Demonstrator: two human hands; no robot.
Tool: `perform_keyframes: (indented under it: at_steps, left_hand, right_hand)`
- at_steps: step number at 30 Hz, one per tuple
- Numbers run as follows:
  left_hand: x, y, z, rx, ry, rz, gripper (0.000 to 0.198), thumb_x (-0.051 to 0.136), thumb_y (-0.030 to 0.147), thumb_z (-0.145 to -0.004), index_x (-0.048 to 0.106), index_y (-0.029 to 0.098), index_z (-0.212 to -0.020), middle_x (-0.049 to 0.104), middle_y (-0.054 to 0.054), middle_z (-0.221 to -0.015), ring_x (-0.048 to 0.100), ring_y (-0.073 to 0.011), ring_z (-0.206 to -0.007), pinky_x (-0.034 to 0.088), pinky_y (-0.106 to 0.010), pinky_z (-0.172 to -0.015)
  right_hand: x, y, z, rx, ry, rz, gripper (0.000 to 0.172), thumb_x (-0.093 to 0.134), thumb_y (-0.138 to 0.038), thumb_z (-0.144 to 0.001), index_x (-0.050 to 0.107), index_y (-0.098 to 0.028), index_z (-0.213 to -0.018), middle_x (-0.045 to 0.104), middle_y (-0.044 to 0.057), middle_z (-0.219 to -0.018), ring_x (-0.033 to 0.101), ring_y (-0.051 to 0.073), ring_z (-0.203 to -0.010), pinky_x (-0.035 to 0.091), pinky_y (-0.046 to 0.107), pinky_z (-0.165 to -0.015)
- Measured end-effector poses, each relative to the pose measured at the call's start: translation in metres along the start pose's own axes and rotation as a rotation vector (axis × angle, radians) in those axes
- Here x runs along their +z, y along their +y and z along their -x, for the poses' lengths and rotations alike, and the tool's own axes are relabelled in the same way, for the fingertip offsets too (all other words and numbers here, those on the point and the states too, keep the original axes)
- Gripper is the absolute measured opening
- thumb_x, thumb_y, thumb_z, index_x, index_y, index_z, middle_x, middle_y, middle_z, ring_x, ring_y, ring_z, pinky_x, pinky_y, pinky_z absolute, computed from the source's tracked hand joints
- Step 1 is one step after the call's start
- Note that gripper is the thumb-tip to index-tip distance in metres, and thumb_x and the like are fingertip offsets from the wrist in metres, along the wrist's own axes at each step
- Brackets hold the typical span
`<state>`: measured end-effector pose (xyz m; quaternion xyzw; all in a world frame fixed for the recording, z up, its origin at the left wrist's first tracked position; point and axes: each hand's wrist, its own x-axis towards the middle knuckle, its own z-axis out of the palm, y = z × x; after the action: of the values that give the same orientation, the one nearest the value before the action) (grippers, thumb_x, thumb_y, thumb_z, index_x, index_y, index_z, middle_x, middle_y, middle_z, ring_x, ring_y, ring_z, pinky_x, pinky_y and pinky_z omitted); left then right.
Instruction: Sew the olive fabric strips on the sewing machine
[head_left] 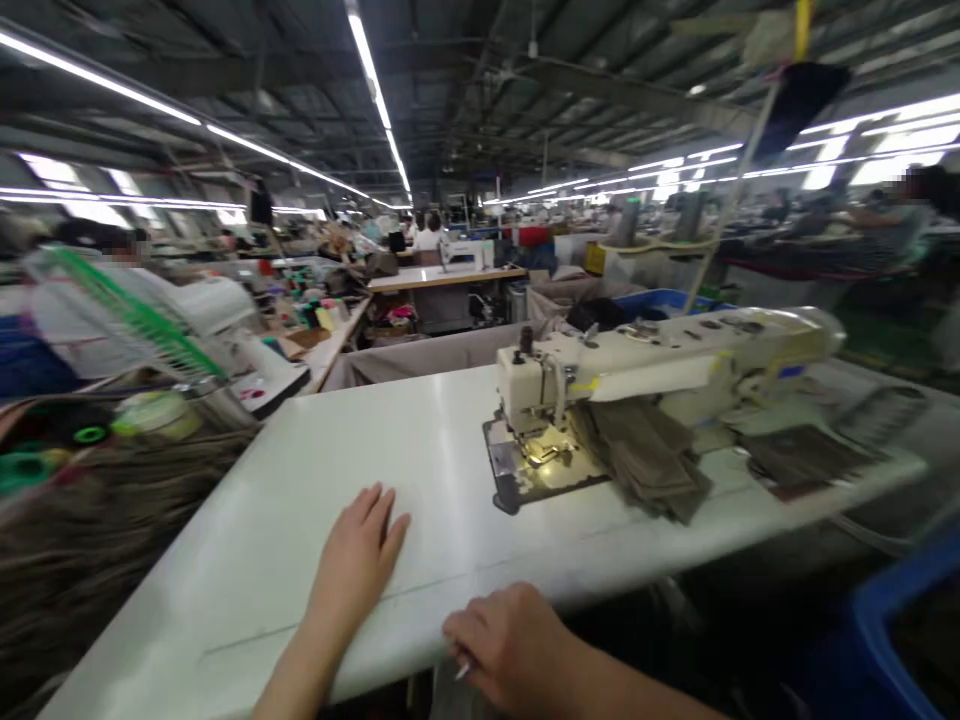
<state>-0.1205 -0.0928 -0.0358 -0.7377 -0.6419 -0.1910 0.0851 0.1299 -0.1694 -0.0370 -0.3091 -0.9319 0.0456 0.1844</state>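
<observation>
My left hand (pixel 361 550) rests on the white sewing table (pixel 360 440), fingers stretched out and slightly apart, holding nothing. At the front edge of the table, my right hand (pixel 510 635) is closed around a small tool with a pale, metallic-looking tip (pixel 463 668); most of it is hidden in the fist, so its kind does not show. To the right of both hands stands an industrial sewing machine (pixel 645 360), its lamp lighting the metal needle plate (pixel 551 455). Brown fabric pieces (pixel 645 455) lie stacked under the machine's arm, apart from my hands.
A heap of brown fabric (pixel 90 570) borders the table on the left. Another brown piece (pixel 806 455) lies at the table's right end. A blue bin (pixel 877 620) stands at lower right. A co-worker in light clothing (pixel 82 310) sits at a machine to the left.
</observation>
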Motion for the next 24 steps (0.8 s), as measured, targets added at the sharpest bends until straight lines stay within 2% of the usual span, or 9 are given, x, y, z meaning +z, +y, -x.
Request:
perform_keyframes:
  at_steps: [3,5,9,12,14,18,22,24]
  left_hand:
    - [0.003,-0.006,-0.006,0.047,0.041,-0.011,0.061,0.037,0.053,-0.095,0.066,0.006,-0.123,0.061,-0.022,-0.136,0.055,-0.0380,-0.129,0.044,-0.052,-0.111]
    - [0.001,-0.004,-0.005,0.047,0.046,-0.023,0.065,0.034,0.055,-0.095,0.067,0.006,-0.121,0.062,-0.021,-0.134,0.056,-0.0375,-0.128,0.044,-0.051,-0.111]
    - [-0.001,-0.002,-0.006,0.029,0.053,-0.013,0.067,0.033,0.059,-0.091,0.068,0.010,-0.119,0.064,-0.019,-0.133,0.057,-0.0353,-0.128,0.045,-0.049,-0.111]
    - [0.000,-0.006,-0.010,0.014,0.064,0.022,0.062,0.037,0.059,-0.088,0.069,0.014,-0.117,0.065,-0.016,-0.132,0.059,-0.0343,-0.127,0.046,-0.048,-0.111]
    - [0.000,-0.008,-0.012,-0.005,0.061,0.042,0.060,0.040,0.059,-0.085,0.070,0.016,-0.115,0.066,-0.015,-0.132,0.060,-0.0348,-0.125,0.048,-0.049,-0.110]
    - [-0.008,-0.004,-0.010,-0.065,0.041,0.064,0.056,0.046,0.060,-0.082,0.074,0.020,-0.110,0.068,-0.011,-0.131,0.063,-0.0340,-0.121,0.051,-0.048,-0.108]
    - [-0.021,0.008,-0.011,-0.116,0.008,0.069,0.058,0.046,0.062,-0.082,0.075,0.020,-0.110,0.069,-0.010,-0.130,0.064,-0.0313,-0.120,0.050,-0.045,-0.109]
    - [-0.027,0.012,-0.012,-0.136,-0.009,0.069,0.058,0.047,0.062,-0.082,0.074,0.020,-0.112,0.068,-0.010,-0.130,0.064,-0.0303,-0.121,0.048,-0.044,-0.111]
  right_hand:
    - [-0.023,0.013,0.042,0.140,0.015,-0.047,0.004,0.058,-0.023,-0.092,0.062,-0.022,-0.092,0.072,-0.003,-0.083,0.066,0.015,-0.070,0.039,0.026,-0.059]
    - [-0.043,0.025,0.068,0.233,0.104,-0.035,0.012,0.053,-0.020,-0.094,0.064,-0.022,-0.091,0.071,-0.002,-0.080,0.064,0.015,-0.068,0.041,0.026,-0.061]
    - [-0.087,0.059,0.108,0.412,0.445,0.116,0.024,0.045,-0.024,-0.102,0.067,-0.020,-0.093,0.067,0.001,-0.073,0.062,0.013,-0.064,0.044,0.025,-0.062]
    - [-0.114,0.085,0.127,0.513,0.717,0.248,0.019,0.052,-0.028,-0.101,0.068,-0.018,-0.098,0.071,0.006,-0.087,0.067,0.014,-0.074,0.050,0.024,-0.068]
    - [-0.123,0.101,0.132,0.555,0.800,0.303,0.019,0.056,-0.032,-0.100,0.069,-0.018,-0.101,0.071,0.008,-0.097,0.070,0.016,-0.083,0.053,0.024,-0.071]
    - [-0.124,0.126,0.127,0.614,0.778,0.252,0.025,0.060,-0.042,-0.097,0.070,-0.020,-0.103,0.070,0.008,-0.103,0.070,0.017,-0.080,0.054,0.024,-0.067]
    - [-0.120,0.137,0.117,0.621,0.562,0.131,0.025,0.063,-0.044,-0.093,0.070,-0.021,-0.103,0.070,0.004,-0.096,0.070,0.016,-0.072,0.053,0.024,-0.063]
    - [-0.118,0.141,0.116,0.605,0.504,0.095,0.023,0.059,-0.042,-0.095,0.071,-0.022,-0.099,0.070,0.003,-0.094,0.071,0.016,-0.072,0.053,0.024,-0.061]
